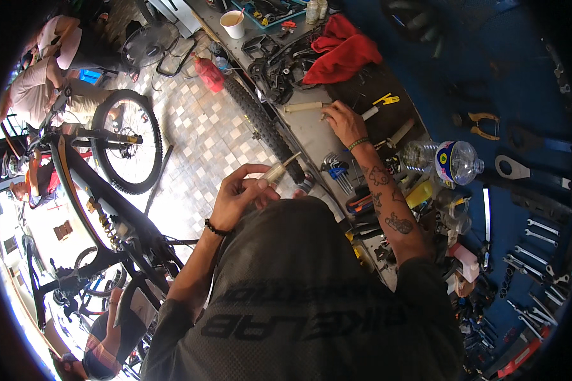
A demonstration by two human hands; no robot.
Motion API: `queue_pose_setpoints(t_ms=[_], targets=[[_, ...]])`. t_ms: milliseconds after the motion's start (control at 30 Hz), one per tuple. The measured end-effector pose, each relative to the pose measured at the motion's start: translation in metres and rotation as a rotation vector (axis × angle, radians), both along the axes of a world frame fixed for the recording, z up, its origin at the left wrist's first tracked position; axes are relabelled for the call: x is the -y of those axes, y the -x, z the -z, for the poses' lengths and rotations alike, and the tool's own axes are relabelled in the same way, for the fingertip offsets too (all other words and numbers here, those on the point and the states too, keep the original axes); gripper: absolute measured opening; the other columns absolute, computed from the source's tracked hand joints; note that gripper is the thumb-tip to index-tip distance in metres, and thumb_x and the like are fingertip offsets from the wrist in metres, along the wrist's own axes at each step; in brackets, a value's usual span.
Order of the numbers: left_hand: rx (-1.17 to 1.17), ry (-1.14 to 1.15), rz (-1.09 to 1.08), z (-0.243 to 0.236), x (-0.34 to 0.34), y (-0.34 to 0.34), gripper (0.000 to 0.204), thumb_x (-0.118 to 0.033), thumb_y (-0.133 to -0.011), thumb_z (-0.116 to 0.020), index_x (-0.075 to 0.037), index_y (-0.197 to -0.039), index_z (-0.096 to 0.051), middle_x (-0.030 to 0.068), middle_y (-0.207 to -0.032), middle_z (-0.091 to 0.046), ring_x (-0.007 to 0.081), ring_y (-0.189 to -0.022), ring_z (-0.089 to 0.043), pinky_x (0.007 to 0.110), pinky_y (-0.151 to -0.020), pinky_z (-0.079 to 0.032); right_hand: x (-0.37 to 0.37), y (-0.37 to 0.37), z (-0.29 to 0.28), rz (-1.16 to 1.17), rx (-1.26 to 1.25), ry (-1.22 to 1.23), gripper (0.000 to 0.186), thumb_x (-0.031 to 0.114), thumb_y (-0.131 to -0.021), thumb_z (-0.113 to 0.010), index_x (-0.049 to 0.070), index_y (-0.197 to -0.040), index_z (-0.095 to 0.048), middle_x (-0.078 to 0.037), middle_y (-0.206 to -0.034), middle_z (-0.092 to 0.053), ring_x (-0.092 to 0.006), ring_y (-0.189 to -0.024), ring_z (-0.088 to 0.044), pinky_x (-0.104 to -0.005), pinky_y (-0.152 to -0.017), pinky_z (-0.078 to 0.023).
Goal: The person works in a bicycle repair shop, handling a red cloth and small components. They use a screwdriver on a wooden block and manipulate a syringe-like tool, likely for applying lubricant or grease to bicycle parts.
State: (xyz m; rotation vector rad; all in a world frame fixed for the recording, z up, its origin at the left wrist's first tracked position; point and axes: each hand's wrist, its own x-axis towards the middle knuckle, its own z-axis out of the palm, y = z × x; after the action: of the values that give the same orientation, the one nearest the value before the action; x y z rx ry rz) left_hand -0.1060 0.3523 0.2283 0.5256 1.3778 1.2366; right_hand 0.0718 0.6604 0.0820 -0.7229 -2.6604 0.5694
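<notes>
My left hand (241, 195) has its fingers closed round a clear, yellowish syringe-like tube (275, 173), and a thin tip points up and to the right from it. Over the workbench, my right hand (344, 124) is bent down with its fingers drawn together. Its fingertips are at the thin end of a pale tube (302, 107) lying on the bench. Whether they pinch that end or something smaller is hidden. Just right of this hand lie a short white tube (370, 113) and a small yellow tool (386, 100).
Below the right hand lie blue-handled hex keys (338, 173). A plastic bottle (456, 162) lies beside the forearm. A red cloth (343, 51) and white cup (232, 24) occupy the far bench. A tyre (257, 117) runs along its left edge. A bicycle (86, 184) and people are left.
</notes>
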Motion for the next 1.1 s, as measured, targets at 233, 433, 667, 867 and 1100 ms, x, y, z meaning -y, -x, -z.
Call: queue_pose_setpoints(t_ms=[233,433,667,867,1100], targets=[[0.04,-0.026,0.042,0.005,-0.015,0.01,0.035,-0.024,-0.107,-0.061,0.002,-0.132,-0.061,0.0149,-0.092,-0.079,0.0126,-0.071,-0.068,0.027,-0.066,-0.055,-0.004,-0.008,-0.001,0.075,-0.094,0.13,0.018,0.011,-0.09,-0.075,0.012,-0.108,-0.073,-0.005,-0.098,-0.069,-0.0263,-0.089,-0.071,-0.0375,-0.079,-0.059],[0.073,-0.071,0.083,-0.017,-0.039,0.004,0.038,-0.016,-0.108,-0.059,0.002,-0.14,-0.053,0.0117,-0.091,-0.075,0.01,-0.063,-0.063,0.024,-0.057,-0.05,0.04,-0.028,-0.057,0.192,-0.523,0.97,0.017,0.011,-0.098,-0.074,0.003,-0.112,-0.072,-0.005,-0.1,-0.075,-0.0113,-0.085,-0.071,-0.0266,-0.075,-0.056],[0.035,-0.119,0.13,-0.033,-0.058,-0.01,0.037,-0.013,-0.107,-0.059,0.001,-0.141,-0.056,0.0055,-0.082,-0.068,0.0049,-0.055,-0.048,0.022,-0.051,-0.038,0.079,-0.042,-0.135,0.115,-0.668,1.115,0.017,0.002,-0.101,-0.066,0.0,-0.118,-0.066,-0.011,-0.103,-0.076,-0.0168,-0.094,-0.074,-0.03,-0.079,-0.058],[0.07,-0.119,0.174,-0.033,-0.066,-0.016,0.037,-0.013,-0.107,-0.06,0.001,-0.14,-0.058,0.0056,-0.079,-0.068,0.0043,-0.055,-0.048,0.021,-0.05,-0.037,0.089,-0.052,-0.147,0.153,-0.741,1.13,0.016,0.001,-0.102,-0.065,-0.001,-0.117,-0.066,-0.011,-0.102,-0.076,-0.0183,-0.094,-0.074,-0.0306,-0.079,-0.059],[0.094,-0.14,0.262,-0.034,-0.069,-0.015,0.036,-0.009,-0.106,-0.058,0.0,-0.14,-0.059,0.0052,-0.077,-0.067,0.0043,-0.054,-0.048,0.022,-0.05,-0.037,0.092,-0.058,-0.148,0.162,-0.75,1.142,0.015,0.001,-0.102,-0.066,-0.001,-0.116,-0.066,-0.013,-0.1,-0.076,-0.0189,-0.092,-0.075,-0.0304,-0.078,-0.059]])
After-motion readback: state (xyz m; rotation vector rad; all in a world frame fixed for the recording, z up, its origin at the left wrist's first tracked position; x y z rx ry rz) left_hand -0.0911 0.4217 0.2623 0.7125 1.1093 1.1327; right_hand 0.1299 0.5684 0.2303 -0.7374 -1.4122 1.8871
